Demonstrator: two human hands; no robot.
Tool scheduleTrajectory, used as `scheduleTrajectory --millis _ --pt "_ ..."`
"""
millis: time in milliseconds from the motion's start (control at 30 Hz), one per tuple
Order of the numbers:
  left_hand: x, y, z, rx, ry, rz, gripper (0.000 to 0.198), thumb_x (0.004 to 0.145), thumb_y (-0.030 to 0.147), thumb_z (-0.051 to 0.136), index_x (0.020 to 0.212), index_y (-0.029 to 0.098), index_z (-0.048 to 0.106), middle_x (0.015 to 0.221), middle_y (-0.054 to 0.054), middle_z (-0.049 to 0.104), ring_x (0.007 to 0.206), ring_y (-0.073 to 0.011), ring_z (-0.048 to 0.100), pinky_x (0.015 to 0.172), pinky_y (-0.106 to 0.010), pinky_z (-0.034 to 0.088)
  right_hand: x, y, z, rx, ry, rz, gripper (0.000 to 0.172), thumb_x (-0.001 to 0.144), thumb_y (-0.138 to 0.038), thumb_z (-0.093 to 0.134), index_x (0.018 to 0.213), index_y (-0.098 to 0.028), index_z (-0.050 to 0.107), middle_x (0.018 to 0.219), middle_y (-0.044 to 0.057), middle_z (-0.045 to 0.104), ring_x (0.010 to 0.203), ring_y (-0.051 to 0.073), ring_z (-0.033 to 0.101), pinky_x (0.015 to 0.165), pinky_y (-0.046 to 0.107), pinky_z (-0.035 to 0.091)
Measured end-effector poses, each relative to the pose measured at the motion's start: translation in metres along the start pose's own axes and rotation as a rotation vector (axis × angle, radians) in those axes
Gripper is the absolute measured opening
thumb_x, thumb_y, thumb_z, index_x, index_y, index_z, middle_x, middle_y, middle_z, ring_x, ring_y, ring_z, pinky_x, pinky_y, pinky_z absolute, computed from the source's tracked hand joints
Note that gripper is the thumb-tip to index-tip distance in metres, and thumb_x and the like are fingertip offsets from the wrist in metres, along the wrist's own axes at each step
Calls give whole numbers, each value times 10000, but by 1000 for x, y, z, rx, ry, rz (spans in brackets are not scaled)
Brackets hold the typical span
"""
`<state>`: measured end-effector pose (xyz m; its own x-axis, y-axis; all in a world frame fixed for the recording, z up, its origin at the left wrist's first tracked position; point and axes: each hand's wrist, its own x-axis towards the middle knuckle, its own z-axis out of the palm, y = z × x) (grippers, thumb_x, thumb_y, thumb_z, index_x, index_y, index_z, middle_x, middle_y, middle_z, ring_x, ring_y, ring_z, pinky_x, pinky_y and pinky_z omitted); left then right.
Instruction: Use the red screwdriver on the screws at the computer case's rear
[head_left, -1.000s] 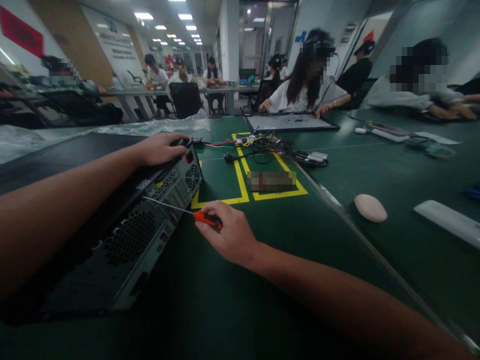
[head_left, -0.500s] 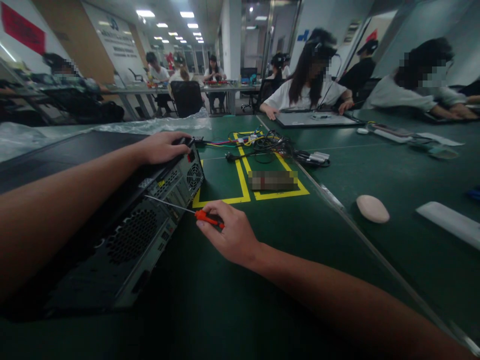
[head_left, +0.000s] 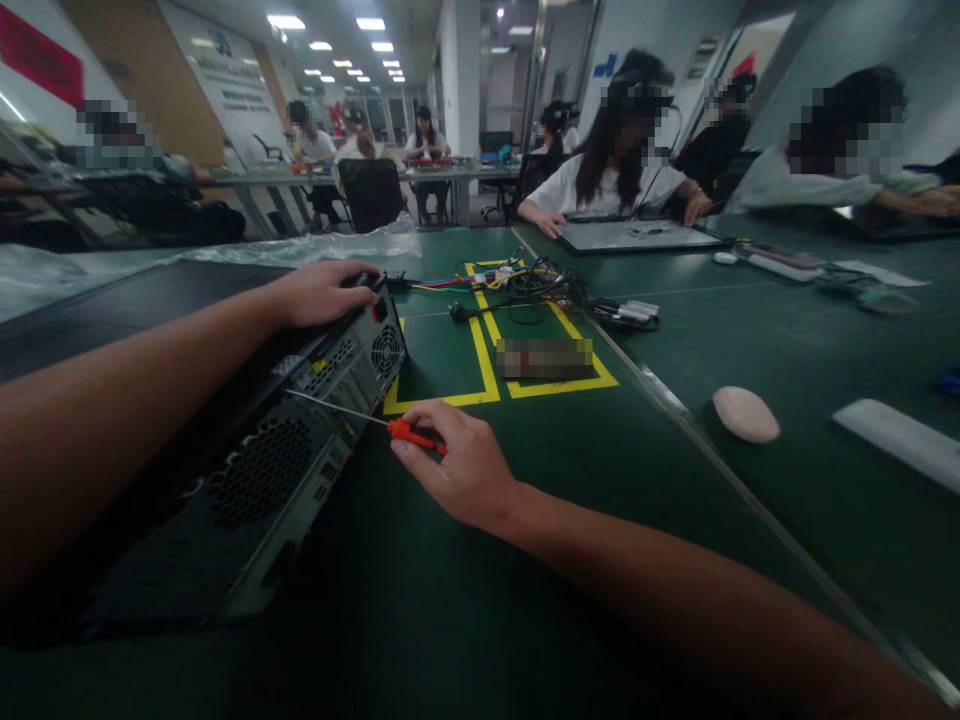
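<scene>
A black computer case (head_left: pixel 247 480) lies on its side on the green table (head_left: pixel 465 600), its rear panel with fan grilles facing right. My left hand (head_left: pixel 322 292) rests on the case's far top corner, fingers curled over the edge. My right hand (head_left: pixel 457 465) is closed round the red handle of a screwdriver (head_left: pixel 409 432). The thin metal shaft runs left and its tip touches the rear panel near the upper edge.
Yellow tape outlines (head_left: pixel 480 370) mark the table beyond the case, with a tangle of cables (head_left: pixel 540 290) behind them. A pale oval object (head_left: pixel 745 414) and a white bar (head_left: pixel 896 440) lie to the right. Plastic wrap (head_left: pixel 300 250) lies at the back left. Other people sit at tables further off.
</scene>
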<state>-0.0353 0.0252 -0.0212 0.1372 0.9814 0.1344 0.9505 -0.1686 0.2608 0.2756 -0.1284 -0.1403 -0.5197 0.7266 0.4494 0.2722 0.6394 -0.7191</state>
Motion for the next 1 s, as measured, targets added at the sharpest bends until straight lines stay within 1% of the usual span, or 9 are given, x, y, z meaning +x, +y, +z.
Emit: scheduleTrajectory --millis 133,400,533,667,800,933,1000 --pt "0 0 1 5 12 6 889 928 726 634 1712 318 733 1634 -105 793 1469 -515 716 1321 -615 524 0 0 0 -3 7 -8 306 1142 -512 707 1326 -270 748 1259 97 885 1132 280 842 987 444 638" --pt "2 -6 3 8 22 20 877 940 750 629 1703 333 746 1648 -105 783 1506 -515 694 1327 -607 519 -1 1 0 -1 22 -18 301 1136 -500 717 1325 -269 755 1258 93 893 1111 272 843 967 428 632" --pt "2 -7 4 7 19 14 892 944 760 623 1697 300 747 1634 -97 790 1475 -523 711 1330 -602 509 -1 1 0 -9 35 -21 319 1140 -514 712 1337 -267 763 1273 94 895 1132 280 846 979 432 634" --pt "4 -9 4 -2 17 37 889 927 772 624 1692 340 757 1623 -101 798 1491 -523 702 1345 -625 498 -1 2 1 -16 53 -44 344 1150 -535 694 1324 -252 779 1275 107 890 1157 288 841 999 447 635" --pt "4 -9 3 -5 14 39 890 920 767 633 1698 353 753 1624 -96 800 1486 -530 703 1343 -648 498 0 2 0 -36 69 -62 383 1173 -574 655 1294 -241 799 1227 110 881 1108 276 826 964 440 631" --pt "3 -7 4 8 16 35 930 935 764 606 1717 276 736 1673 -113 766 1521 -518 678 1360 -621 481 0 1 -2 -32 67 -74 402 1195 -584 608 1236 -238 808 1157 99 872 1039 254 807 924 420 618" --pt "2 -6 4 7 22 39 935 934 767 603 1715 270 736 1671 -116 766 1525 -514 675 1355 -612 489 0 0 -3 -3 60 -76 382 1187 -574 618 1237 -240 796 1153 93 870 1015 243 801 916 412 619"
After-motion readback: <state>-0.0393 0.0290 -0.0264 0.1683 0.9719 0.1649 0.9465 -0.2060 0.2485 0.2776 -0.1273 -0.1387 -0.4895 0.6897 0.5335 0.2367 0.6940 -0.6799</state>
